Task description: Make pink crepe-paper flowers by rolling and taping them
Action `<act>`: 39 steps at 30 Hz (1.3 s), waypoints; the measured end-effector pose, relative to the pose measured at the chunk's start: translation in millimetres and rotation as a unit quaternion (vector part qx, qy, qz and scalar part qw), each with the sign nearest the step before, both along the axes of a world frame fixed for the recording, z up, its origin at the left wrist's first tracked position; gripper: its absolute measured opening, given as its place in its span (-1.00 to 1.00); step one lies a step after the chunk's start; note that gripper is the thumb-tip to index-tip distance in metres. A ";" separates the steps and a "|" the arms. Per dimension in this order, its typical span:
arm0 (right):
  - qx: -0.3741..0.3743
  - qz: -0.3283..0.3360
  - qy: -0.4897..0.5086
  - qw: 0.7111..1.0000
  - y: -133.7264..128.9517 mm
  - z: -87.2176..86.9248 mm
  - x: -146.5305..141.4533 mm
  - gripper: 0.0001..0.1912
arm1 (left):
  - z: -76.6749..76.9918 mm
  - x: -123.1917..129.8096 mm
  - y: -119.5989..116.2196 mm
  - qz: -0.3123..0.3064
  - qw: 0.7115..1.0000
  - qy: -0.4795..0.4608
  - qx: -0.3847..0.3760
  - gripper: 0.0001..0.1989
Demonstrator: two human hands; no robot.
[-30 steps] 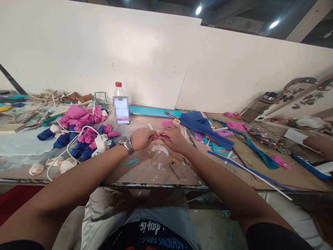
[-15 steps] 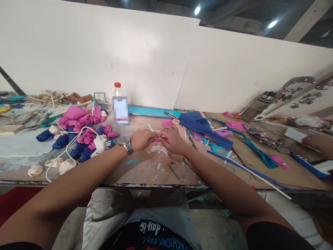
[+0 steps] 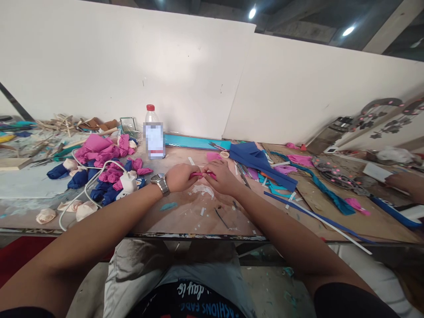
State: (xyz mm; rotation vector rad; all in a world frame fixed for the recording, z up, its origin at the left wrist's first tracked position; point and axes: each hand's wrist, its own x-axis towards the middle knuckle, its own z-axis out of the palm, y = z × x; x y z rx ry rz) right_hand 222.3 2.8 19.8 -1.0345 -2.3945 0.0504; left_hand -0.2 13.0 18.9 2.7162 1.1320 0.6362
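Both my hands meet over the middle of the worktable (image 3: 185,216). My left hand (image 3: 181,177), with a metal watch (image 3: 160,183) on its wrist, pinches one side of a small pink piece (image 3: 208,175). The other side is between the fingers of my right hand (image 3: 220,176). Much of the piece is hidden by my fingers. A whitish smear (image 3: 203,191) lies on the table just below my hands. Behind them is a pink scrap (image 3: 213,156) beside a small round ring (image 3: 224,155).
Crumpled pink cloth (image 3: 96,148), dark blue bundles and a white cable with a plug (image 3: 128,181) lie left. A bottle (image 3: 150,115) stands behind a phone (image 3: 155,141). Blue fabric (image 3: 261,163) and strips lie right. Another person's hand (image 3: 402,181) is at far right.
My fingertips have drawn slightly apart, and more of the pink piece shows between them. The rest looks the same.
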 end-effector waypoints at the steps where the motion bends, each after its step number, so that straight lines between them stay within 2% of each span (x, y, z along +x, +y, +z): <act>1: 0.001 0.001 -0.001 1.000 0.0 0.0 0.1 -0.83 | -0.1 0.1 0.1 -0.001 1.000 -0.002 -0.001 -0.73; 10: 0.006 0.012 0.003 1.000 0.4 -1.7 -0.3 -0.83 | 0.8 0.1 -0.3 0.002 1.000 -0.002 -0.002 -0.76; 16: 0.005 0.010 -0.015 1.000 -1.9 2.6 -1.3 -0.86 | 5.4 0.5 -3.1 -0.003 0.999 -0.029 -0.032 -0.70; 24: 0.011 0.008 -0.005 1.000 -0.8 1.3 0.5 -0.88 | 1.0 -1.2 3.2 -0.019 0.997 -0.058 -0.037 -0.73; 27: 0.007 0.009 -0.008 1.000 -0.9 2.6 -0.2 -0.88 | 1.6 -0.2 1.5 -0.039 0.995 -0.065 -0.059 -0.67; 30: 0.007 0.008 -0.015 1.000 -0.9 4.4 0.0 -0.88 | 3.5 0.5 0.1 -0.032 0.994 -0.058 -0.085 -0.62; 39: 0.011 0.020 -0.004 1.000 2.2 0.9 1.9 -0.87 | 4.4 -1.5 3.4 -0.042 0.991 -0.059 -0.116 -0.64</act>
